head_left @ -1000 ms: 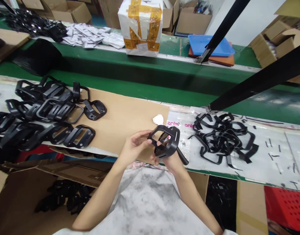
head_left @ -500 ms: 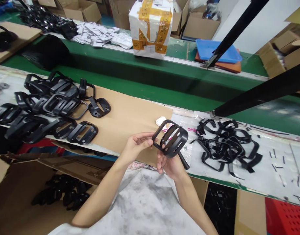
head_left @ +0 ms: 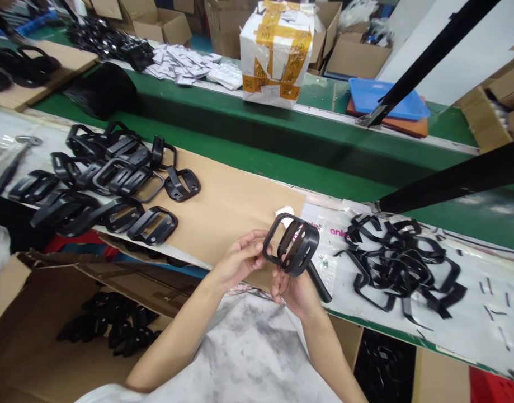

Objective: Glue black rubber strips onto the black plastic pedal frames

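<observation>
A black plastic bracket (head_left: 303,258) with a rounded open loop and a slotted base is held up between both my hands. The fingers and thumb of my left hand (head_left: 242,256) pinch the loop's left edge. My right hand (head_left: 296,292) grips the bracket from below at the base, its fingers partly hidden behind it. A black rod-like handle (head_left: 320,284) sticks out beside my right hand; whether the hand touches it I cannot tell. To the left, several similar brackets (head_left: 154,228) lie heaped. Right of my hands sits a tangle of curved black strips (head_left: 408,274).
Brown cardboard (head_left: 227,196) covers the middle of the bench. A metal tool (head_left: 28,140) lies at far left. Below is an open carton (head_left: 34,358) with black parts inside. Across the green channel stand a taped white box (head_left: 277,53) and a blue tray (head_left: 386,98). Black posts (head_left: 449,162) slant at right.
The view has shifted, so the bench appears further right and lower. Both hands keep hold of the bracket, which has turned slightly.
</observation>
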`<state>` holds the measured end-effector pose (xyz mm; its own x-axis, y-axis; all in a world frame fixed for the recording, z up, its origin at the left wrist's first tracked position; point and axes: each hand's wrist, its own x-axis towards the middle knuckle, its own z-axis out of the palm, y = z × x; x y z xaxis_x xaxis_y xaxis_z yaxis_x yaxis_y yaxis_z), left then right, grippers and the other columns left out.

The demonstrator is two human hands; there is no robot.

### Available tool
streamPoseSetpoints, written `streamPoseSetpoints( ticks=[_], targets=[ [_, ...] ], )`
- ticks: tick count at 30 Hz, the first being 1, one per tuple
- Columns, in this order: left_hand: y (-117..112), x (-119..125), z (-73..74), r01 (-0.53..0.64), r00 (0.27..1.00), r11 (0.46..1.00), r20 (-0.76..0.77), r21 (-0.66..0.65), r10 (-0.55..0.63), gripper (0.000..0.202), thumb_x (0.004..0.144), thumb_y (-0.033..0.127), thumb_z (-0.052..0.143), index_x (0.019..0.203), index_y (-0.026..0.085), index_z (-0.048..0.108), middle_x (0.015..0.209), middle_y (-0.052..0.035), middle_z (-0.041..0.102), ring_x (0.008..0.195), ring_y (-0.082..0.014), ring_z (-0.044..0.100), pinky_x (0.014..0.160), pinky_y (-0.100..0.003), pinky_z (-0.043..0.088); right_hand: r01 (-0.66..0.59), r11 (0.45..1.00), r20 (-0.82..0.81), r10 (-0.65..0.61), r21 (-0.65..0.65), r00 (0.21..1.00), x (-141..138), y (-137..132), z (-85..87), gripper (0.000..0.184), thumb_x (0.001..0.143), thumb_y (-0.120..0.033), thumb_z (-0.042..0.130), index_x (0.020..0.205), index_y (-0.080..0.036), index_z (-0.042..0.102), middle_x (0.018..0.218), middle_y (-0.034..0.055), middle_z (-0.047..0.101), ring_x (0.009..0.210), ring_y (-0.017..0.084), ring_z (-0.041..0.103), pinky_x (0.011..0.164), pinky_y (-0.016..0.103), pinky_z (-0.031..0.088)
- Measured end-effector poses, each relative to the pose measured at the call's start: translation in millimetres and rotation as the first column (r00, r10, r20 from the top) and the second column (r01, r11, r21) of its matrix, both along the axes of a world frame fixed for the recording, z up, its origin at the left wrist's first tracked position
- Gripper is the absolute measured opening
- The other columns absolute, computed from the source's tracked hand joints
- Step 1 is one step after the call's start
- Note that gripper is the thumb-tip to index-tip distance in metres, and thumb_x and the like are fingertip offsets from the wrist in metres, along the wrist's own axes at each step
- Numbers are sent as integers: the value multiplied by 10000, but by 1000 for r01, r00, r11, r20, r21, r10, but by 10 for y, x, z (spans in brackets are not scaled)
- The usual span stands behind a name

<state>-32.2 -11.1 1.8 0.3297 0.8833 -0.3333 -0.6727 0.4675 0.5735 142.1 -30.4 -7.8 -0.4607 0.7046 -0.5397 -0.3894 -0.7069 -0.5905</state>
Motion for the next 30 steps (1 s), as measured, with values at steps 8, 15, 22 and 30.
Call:
streamPoseSetpoints(
  ticks=[8,15,22,30],
  targets=[
    [16,-344,60,-99,942,985,-304,143,139,474,773,466,941,1071,147,756,794,-31,676,702,-112,576,614,-201,393,30,992,160,-49,121,986,10,-63,-135,555,837,-703,793,813,-156,701,612,49,677,453,155,603,424,219,435],
    [129,-854,-86,-6,574,955,-781,297,247,524,869,524,820,1221,139,769,959,-73,720,774,-168,601,737,-271,455,-141,959,313,59,245,948,-18,-54,-237,557,835,-713,817,826,-168,703,701,61,697,563,171,638,515,236,460],
    [419,-1515,439,47,-15,915,-916,400,401,315,979,446,643,981,165,786,834,-58,745,698,-184,608,685,-265,429,-141,953,358,37,267,933,-107,-3,-400,639,698,-789,867,776,-177,701,663,58,674,531,220,652,508,318,544],
    [966,-2083,313,-172,122,980,-985,101,123,376,916,481,742,756,151,662,619,-21,680,413,-104,460,460,-236,303,-60,944,346,-60,324,936,-120,-143,-624,560,791,-729,845,842,-184,725,676,46,670,553,201,638,502,287,525]
  ],
)
